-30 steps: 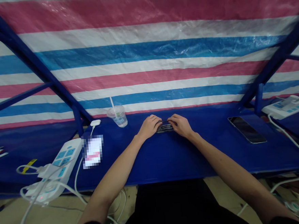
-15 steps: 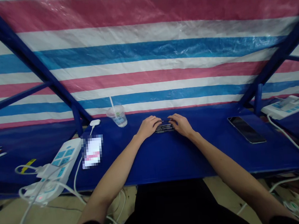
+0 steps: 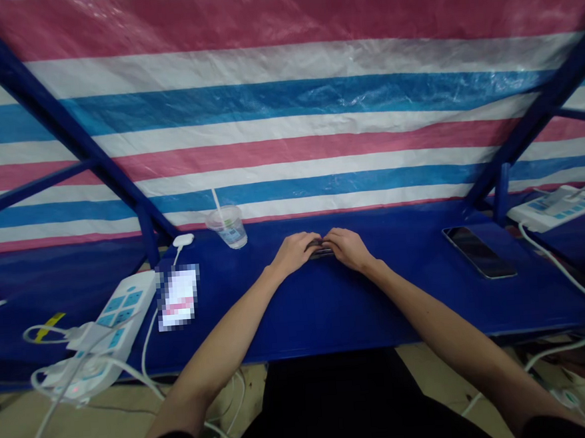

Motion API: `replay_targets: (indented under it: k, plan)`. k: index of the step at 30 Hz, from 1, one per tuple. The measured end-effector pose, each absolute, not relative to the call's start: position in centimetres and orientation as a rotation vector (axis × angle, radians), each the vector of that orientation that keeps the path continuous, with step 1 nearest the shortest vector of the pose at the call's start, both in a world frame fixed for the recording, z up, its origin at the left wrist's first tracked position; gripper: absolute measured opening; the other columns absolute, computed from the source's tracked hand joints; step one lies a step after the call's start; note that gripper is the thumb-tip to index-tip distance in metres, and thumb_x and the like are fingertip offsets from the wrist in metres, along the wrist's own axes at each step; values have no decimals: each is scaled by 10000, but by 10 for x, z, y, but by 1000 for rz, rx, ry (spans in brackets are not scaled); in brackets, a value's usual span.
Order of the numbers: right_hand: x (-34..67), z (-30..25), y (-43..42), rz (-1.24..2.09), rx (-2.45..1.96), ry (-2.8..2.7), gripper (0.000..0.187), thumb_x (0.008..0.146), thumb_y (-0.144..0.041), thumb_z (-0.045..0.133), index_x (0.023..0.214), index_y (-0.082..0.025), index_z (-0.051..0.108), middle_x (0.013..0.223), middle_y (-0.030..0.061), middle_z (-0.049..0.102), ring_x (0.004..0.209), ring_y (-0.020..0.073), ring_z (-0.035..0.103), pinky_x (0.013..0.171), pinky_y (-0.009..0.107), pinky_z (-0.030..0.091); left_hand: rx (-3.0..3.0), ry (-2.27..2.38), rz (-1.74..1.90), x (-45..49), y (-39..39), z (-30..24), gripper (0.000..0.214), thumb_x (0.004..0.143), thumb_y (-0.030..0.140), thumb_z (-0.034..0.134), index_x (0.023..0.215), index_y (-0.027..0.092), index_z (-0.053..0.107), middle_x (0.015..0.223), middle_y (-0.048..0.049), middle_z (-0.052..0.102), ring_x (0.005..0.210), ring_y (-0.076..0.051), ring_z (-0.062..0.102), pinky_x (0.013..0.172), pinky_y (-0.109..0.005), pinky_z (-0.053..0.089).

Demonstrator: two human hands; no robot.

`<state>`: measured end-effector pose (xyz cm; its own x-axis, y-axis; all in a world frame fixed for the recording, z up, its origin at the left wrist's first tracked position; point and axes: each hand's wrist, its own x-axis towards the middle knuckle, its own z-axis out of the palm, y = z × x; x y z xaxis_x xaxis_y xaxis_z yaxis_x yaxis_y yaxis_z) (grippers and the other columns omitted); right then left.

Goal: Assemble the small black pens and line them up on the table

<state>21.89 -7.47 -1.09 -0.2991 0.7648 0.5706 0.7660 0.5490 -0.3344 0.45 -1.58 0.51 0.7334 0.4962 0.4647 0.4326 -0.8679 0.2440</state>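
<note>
1. Against the moment before, the left hand [image 3: 292,254] and the right hand [image 3: 347,248] now sit closer together, their fingertips nearly meeting, and they cover more of the small dark ridged object [image 3: 321,250] between them.
2. That object lies on a blue table [image 3: 329,310], near the middle of the far edge, and only a thin strip of it shows. It is too hidden to identify.
3. The fingers [image 3: 310,239] of both hands curl down over the object and touch it; whether they actually grip it, I cannot tell.
4. To the left of the hands stand a clear plastic cup [image 3: 227,227] with a white straw [image 3: 216,201] and a white charger [image 3: 182,240], with a pixelated card [image 3: 178,297] nearer the person.
5. A white power strip with blue switches [image 3: 124,317] lies at the table's near left, and a black smartphone [image 3: 479,251] lies face up to the right. A second white power strip [image 3: 550,211] sits at the far right.
6. Behind hangs a pink, white and blue striped tarpaulin [image 3: 282,66]. No brand or writing is legible: the cup's label and the strips' markings are too small, and the card is blurred.
</note>
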Motion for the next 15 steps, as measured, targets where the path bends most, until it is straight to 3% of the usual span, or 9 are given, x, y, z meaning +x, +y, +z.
replay_targets:
  k: [4,9,11,15]
  plan:
    - [217,-11,-75,56,-1297,-2102,197,1036,-224,526,963,-212,709,907,50,700,787,170,624,739,281,438,2827,740,831,6,-14,2,266,997,260,647,1263,241,642,1062,-45,734,958,-200,710,883,-343,559]
    - [216,-12,-75,83,-1224,-1976,97,990,-201,567,993,-216,663,952,51,680,824,180,623,751,287,456,2814,757,870,6,-17,9,454,977,367,691,1393,241,562,1240,-89,706,1109,-246,682,992,-413,525]
    - [217,-11,-75,80,-1220,-1948,85,977,-195,570,990,-217,652,951,51,671,826,184,618,750,289,458,2809,764,888,5,-17,14,383,1005,395,644,1344,225,591,1251,-93,700,1148,-251,660,1028,-430,494]
    - [219,-10,-75,57,-1212,-1925,73,959,-177,585,982,-213,644,935,45,657,833,185,612,755,285,453,2824,777,904,2,-14,19,228,1069,347,517,1072,184,676,1084,-72,722,1110,-236,640,996,-418,470]
